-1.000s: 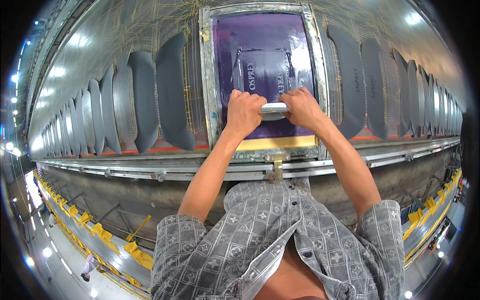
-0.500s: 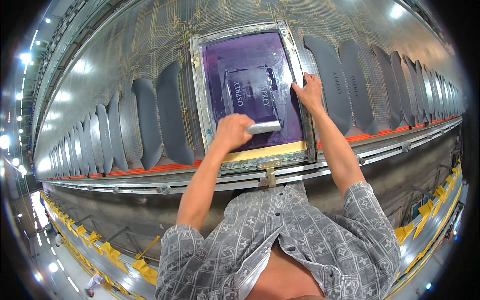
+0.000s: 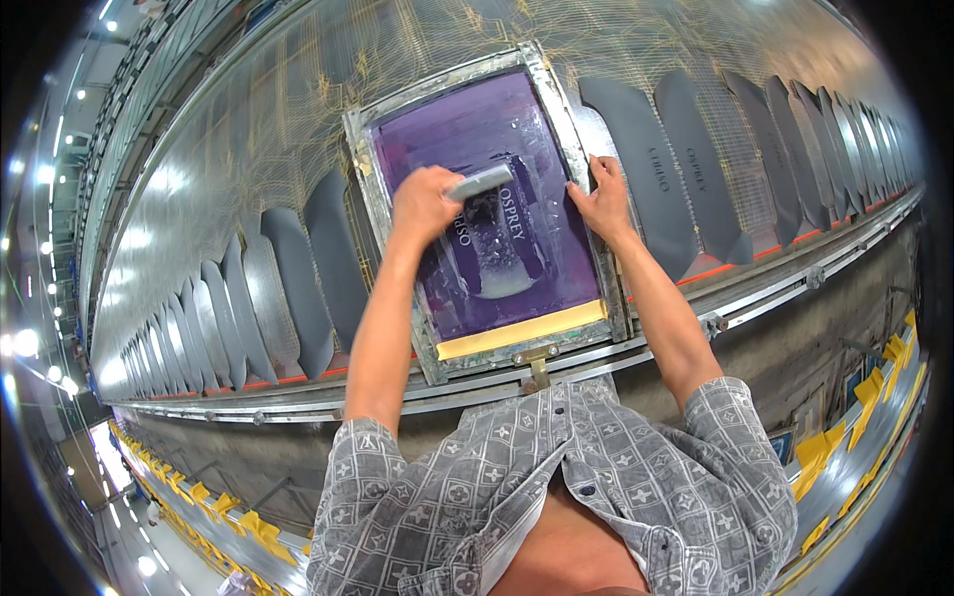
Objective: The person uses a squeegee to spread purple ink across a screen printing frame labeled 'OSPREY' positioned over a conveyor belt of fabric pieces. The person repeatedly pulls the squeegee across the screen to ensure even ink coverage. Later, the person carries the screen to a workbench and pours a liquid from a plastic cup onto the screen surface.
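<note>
left hand (image 3: 427,207): wrapped round silver bar (image 3: 486,182) above screen (image 3: 457,129) | right hand (image 3: 604,204): gripping worn frame (image 3: 546,94) at right | screen: purple, glossy, smeared, pale-lettered, yellow strip (image 3: 522,330) near, on bench (image 3: 248,139)

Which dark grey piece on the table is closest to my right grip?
The dark grey piece immediately right of the purple screen; your right grip is beside it, the others lie farther away.
</note>
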The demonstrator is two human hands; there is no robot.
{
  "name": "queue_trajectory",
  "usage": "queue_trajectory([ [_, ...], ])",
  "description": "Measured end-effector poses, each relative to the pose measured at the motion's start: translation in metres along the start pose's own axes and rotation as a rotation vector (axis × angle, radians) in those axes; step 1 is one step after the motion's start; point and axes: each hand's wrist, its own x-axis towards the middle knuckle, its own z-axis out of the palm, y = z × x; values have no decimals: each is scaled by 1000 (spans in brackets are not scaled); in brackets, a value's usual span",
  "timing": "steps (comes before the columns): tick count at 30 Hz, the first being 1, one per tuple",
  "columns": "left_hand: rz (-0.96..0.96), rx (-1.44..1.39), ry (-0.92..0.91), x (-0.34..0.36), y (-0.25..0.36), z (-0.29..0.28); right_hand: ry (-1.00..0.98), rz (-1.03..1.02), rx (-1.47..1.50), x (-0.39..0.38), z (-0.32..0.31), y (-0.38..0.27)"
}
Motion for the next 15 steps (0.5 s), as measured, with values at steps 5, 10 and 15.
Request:
queue_trajectory([
  [5,48,56,144,-126,72,43,-44,-22,-29,19,-22,-18],
  [10,-53,138,232,-188,112,49,-29,-44,-54,16,-12,-40],
  [15,-127,125,106,-181,121,15,-13,9,97,2,-5,-31],
])
